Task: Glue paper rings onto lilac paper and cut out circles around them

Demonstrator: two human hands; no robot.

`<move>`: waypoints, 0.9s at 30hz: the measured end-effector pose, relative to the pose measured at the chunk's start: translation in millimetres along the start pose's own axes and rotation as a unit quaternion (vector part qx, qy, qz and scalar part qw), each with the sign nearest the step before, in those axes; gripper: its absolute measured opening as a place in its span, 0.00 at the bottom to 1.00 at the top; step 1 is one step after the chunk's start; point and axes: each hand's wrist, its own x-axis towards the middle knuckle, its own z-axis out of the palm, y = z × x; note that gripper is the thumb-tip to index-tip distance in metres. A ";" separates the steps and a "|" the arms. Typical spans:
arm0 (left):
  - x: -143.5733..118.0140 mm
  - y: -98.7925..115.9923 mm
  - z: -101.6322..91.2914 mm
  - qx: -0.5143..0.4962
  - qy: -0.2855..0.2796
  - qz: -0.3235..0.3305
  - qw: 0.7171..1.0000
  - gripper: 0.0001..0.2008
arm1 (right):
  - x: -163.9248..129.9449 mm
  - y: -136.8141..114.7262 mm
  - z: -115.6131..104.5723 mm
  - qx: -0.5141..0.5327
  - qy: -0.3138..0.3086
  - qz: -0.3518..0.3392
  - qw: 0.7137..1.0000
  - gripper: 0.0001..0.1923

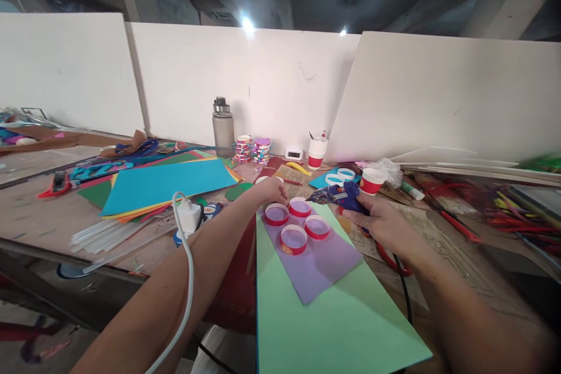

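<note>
As I sweep from the left edge, I see a stack of coloured paper sheets with the teal one on top, a bundle of clear glue sticks in front of it, and a white charger whose cable runs down toward me. Behind stands a grey water bottle against the white board.

My left hand reaches forward, fingers curled loosely downward, tips at the far rim of the red-and-white paper ring (whether they actually pinch it, I cannot tell). Three more rings sit close by, all four on a purple sheet that lies on a green sheet.

My right hand is wrapped tight around a blue glue gun, its nozzle pointing left, just above the rings. A red-and-white paper cup stands just behind it.
</note>
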 end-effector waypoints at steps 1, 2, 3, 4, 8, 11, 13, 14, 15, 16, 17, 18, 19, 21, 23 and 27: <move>0.9 1.4 -0.7 0.005 -0.001 -0.003 1.000 0.06 | 0.4 0.1 0.1 0.006 -0.013 0.007 1.000 0.15; 1.6 2.8 -1.5 0.007 -0.002 -0.008 1.000 0.06 | 0.8 0.1 0.2 0.011 -0.025 0.013 1.000 0.15; 2.2 3.9 -2.2 0.010 -0.003 -0.013 1.000 0.05 | 1.1 -0.1 0.2 0.020 -0.037 0.018 0.999 0.16; 2.7 4.6 -2.7 0.011 -0.004 -0.018 1.000 0.05 | 1.2 -0.5 0.3 0.031 -0.045 0.020 0.998 0.16; 6.1 3.6 -2.7 0.011 -0.007 -0.029 0.999 0.05 | 0.6 -2.7 0.4 0.069 -0.048 0.016 0.996 0.15; 7.8 1.2 -1.5 0.005 -0.006 -0.030 1.000 0.06 | 0.2 -3.9 0.5 0.067 -0.040 0.015 0.997 0.15; 6.6 0.5 -1.2 0.001 0.002 -0.031 1.000 0.08 | 0.9 -4.1 0.9 0.070 -0.040 0.011 0.997 0.15; 5.3 0.6 -1.4 -0.003 0.011 -0.033 0.999 0.09 | 1.7 -3.9 1.2 0.072 -0.039 0.011 0.997 0.16; 3.7 0.9 -1.7 -0.008 0.021 -0.035 0.999 0.09 | 2.8 -3.4 1.5 0.072 -0.039 0.013 0.997 0.16; 1.8 1.2 -2.2 -0.016 0.032 -0.038 0.999 0.09 | 4.2 -2.7 1.7 0.071 -0.040 0.017 0.997 0.16; 0.0 1.4 -2.8 -0.023 0.042 -0.042 0.998 0.10 | 5.9 -1.9 1.7 0.071 -0.041 0.022 0.996 0.16; -1.8 1.4 -3.3 -0.029 0.049 -0.045 0.997 0.10 | 7.6 -1.2 1.2 0.069 -0.041 0.028 0.996 0.16; -3.4 1.1 -3.8 -0.031 0.052 -0.049 0.997 0.09 | 9.4 -0.8 0.2 0.066 -0.038 0.036 0.996 0.16; -6.0 -0.6 -4.5 -0.024 0.050 -0.053 0.997 0.09 | 12.4 -1.9 -3.6 0.049 -0.031 0.046 0.997 0.16; -8.1 -3.6 -5.2 -0.008 0.058 -0.052 0.997 0.08 | 14.1 -6.4 -9.4 0.027 -0.032 0.042 0.998 0.15; -14.2 -9.4 -8.2 -0.018 0.121 0.018 0.992 0.13 | 13.0 -21.2 -20.2 -0.009 -0.054 0.015 0.998 0.13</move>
